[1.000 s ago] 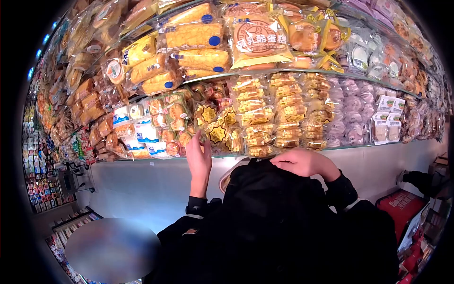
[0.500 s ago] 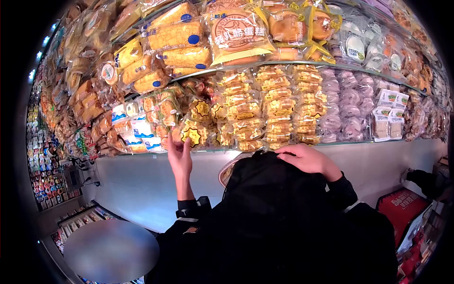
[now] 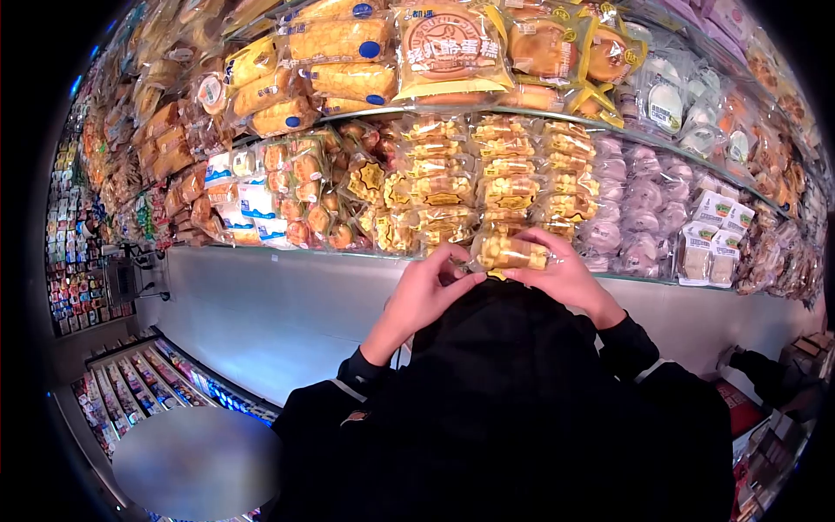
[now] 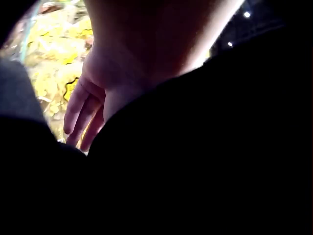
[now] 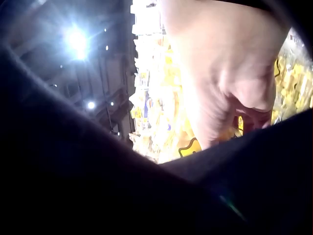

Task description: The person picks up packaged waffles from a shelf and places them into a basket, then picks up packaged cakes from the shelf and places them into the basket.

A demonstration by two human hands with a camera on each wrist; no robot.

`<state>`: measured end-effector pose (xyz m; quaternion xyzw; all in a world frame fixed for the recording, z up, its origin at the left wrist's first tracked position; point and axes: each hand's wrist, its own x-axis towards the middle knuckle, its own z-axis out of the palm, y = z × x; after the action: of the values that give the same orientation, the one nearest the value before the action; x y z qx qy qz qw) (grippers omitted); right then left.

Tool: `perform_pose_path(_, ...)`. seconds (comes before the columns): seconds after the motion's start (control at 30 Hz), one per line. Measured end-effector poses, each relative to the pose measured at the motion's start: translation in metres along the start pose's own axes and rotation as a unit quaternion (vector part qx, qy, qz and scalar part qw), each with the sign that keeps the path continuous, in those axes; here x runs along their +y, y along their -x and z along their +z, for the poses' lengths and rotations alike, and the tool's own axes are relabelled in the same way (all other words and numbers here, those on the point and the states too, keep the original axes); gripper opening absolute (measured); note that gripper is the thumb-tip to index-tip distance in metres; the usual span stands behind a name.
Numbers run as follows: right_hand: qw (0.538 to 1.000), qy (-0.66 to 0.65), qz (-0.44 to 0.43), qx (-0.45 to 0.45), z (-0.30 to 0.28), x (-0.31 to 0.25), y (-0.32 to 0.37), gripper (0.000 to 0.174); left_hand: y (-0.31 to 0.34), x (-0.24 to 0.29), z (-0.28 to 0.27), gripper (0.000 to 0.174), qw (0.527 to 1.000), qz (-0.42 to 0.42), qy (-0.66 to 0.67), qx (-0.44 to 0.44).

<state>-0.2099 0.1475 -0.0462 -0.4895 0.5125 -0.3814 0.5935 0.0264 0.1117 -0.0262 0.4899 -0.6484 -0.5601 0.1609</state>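
In the head view, a clear-wrapped yellow pastry pack (image 3: pixel 506 253) is held in front of the chest at the shelf's front edge. My left hand (image 3: pixel 432 289) pinches its left end with curled fingers and thumb. At the other end, my right hand (image 3: pixel 563 277) grips it, fingers over the top and thumb below. Part of a yellow label shows under the pack. The left wrist view shows the left hand (image 4: pixel 107 73) from behind, much of it covered by dark cloth. From the right wrist, the right hand (image 5: pixel 230 73) has a yellow label beside its fingers.
Stacks of similar yellow packs (image 3: pixel 439 187) line the lower shelf. Purple-wrapped buns (image 3: pixel 644 204) lie right of them, small bun packs (image 3: pixel 300 187) left. A glass shelf edge (image 3: pixel 348 253) runs before the hands. Larger wrapped cakes (image 3: pixel 452 48) fill the shelf above.
My left hand has moved right from the left-hand packs to the middle, and a pastry pack is now there. The right hand has risen from the black clothing and holds its other end.
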Motion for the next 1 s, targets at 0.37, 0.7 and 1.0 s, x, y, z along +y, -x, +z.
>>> perform_pose_path(0.37, 0.994, 0.007, 0.051, -0.099, -0.045, -0.009, 0.004, 0.044, -0.029, 0.032, 0.019, 0.041, 0.985, 0.16, -0.053, 0.042)
perform_pose_path(0.7, 0.954, 0.277, 0.055, 0.096, -0.031, -0.026, 0.035, 0.03, -0.058, -0.013, 0.042, 0.03, 0.975, 0.123, -0.095, 0.16)
perform_pose_path(1.0, 0.927, 0.363, -0.092, -0.017, -0.007, 0.005, -0.044, 0.015, -0.046, 0.002, 0.023, 0.024, 0.914, 0.193, -0.245, 0.26)
